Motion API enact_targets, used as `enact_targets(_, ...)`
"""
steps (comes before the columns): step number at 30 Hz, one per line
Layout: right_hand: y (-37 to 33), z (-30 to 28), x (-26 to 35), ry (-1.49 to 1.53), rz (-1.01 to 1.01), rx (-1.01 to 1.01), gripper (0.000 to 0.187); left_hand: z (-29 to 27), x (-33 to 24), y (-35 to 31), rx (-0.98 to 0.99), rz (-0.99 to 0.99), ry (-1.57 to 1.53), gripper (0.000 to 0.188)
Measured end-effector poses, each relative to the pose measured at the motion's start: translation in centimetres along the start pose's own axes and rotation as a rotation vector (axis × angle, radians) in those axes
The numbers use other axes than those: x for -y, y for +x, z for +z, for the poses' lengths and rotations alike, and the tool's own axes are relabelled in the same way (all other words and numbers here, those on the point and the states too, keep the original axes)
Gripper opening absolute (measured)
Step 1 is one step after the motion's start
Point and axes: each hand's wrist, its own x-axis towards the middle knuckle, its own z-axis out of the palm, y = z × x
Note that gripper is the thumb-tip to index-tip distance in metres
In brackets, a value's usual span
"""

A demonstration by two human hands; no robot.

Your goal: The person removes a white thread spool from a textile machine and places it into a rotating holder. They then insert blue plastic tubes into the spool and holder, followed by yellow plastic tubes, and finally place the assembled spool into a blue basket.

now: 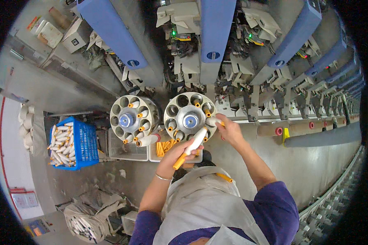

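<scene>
My left hand [176,153] is closed around a yarn bobbin [197,140], white yarn wound on a yellow tube. The bobbin is tilted, its bare yellow end pointing down toward me. My right hand [230,131] is closed at the right rim of the right round magazine [191,97], gripping the yellow end of a second white bobbin [212,121]. Several pockets of this magazine hold yellow-tipped bobbins. To its left stands a similar round magazine [114,130], also partly filled, with a blue-capped hub.
A blue basket [86,143] full of white bobbins stands at left. Below the magazines are a white crate [129,153] and a tray of yellow tubes [161,148]. A yellow tube [224,177] pokes from my apron. Winding machines with blue columns [217,28] line the far side.
</scene>
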Motion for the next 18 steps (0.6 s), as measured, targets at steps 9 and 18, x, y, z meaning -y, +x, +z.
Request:
enact_targets(9,0.7,-7.0,8.9,0.166,-0.639,-0.084,0.029,0.1,1.5,11.6,-0.131,0.106,-0.261,0.025)
enact_targets(18,8.2,8.1,12.1,-0.158,-0.452,0.212,0.042,2.5,4.1,-1.5,-0.871,0.698,1.115,0.013)
